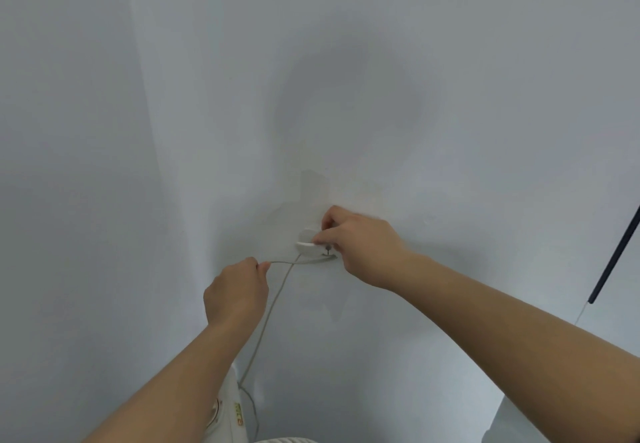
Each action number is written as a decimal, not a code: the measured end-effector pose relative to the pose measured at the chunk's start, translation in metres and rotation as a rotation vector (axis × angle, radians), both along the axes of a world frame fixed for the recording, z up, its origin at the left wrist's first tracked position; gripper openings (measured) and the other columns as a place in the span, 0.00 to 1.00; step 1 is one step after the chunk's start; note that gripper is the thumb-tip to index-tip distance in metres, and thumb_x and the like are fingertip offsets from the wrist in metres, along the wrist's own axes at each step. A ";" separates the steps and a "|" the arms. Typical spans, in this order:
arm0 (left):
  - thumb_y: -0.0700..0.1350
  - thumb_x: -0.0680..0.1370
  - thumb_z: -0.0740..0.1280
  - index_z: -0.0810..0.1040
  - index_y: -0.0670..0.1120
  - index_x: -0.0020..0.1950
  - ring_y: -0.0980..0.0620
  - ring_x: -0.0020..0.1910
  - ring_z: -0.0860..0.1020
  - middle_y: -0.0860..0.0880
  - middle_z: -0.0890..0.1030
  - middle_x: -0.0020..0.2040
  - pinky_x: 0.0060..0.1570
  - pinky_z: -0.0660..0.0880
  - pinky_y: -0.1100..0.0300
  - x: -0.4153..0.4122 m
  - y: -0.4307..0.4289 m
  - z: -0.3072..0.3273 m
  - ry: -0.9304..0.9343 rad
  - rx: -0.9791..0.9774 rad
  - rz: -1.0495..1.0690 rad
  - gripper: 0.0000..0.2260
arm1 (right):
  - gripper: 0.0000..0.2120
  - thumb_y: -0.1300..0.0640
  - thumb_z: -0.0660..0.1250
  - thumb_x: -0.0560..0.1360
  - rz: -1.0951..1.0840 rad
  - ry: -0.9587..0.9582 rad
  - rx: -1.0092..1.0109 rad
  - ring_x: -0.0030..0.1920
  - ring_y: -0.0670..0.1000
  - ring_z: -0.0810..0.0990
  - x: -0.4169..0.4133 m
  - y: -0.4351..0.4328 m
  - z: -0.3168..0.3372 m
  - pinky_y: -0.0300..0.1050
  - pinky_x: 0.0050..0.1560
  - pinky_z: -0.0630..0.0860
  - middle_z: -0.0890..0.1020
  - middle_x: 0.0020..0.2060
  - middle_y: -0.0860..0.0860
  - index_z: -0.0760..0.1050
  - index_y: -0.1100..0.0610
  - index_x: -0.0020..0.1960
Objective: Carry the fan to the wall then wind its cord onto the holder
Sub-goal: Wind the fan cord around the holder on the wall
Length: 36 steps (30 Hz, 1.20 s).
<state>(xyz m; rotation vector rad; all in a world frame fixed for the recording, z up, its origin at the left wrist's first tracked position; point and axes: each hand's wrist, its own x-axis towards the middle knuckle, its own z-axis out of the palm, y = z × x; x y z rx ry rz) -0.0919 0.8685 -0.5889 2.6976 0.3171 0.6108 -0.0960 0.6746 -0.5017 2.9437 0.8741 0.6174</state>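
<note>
A small white holder (pixel 309 247) is fixed to the pale wall. My right hand (pixel 360 246) grips it from the right, thumb and fingers pinching its top edge. The thin beige cord (pixel 268 314) runs from the holder's underside out to my left hand (pixel 235 295), which pinches it between thumb and fingers. From the holder another stretch of cord drops down to the white fan (pixel 230 411), of which only part shows at the bottom edge behind my left forearm.
The plain white wall (pixel 346 96) fills the view, with a corner line on the left. A dark thin rod (pixel 614 255) leans at the right edge. A white object's edge (pixel 502 422) shows at the bottom right.
</note>
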 end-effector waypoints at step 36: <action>0.50 0.81 0.59 0.72 0.47 0.41 0.49 0.28 0.73 0.51 0.74 0.29 0.26 0.67 0.56 -0.016 -0.018 0.028 -0.438 -0.347 -0.144 0.12 | 0.20 0.40 0.60 0.77 -0.166 -0.257 -0.059 0.46 0.53 0.75 0.000 0.047 0.001 0.45 0.40 0.64 0.77 0.43 0.50 0.79 0.56 0.46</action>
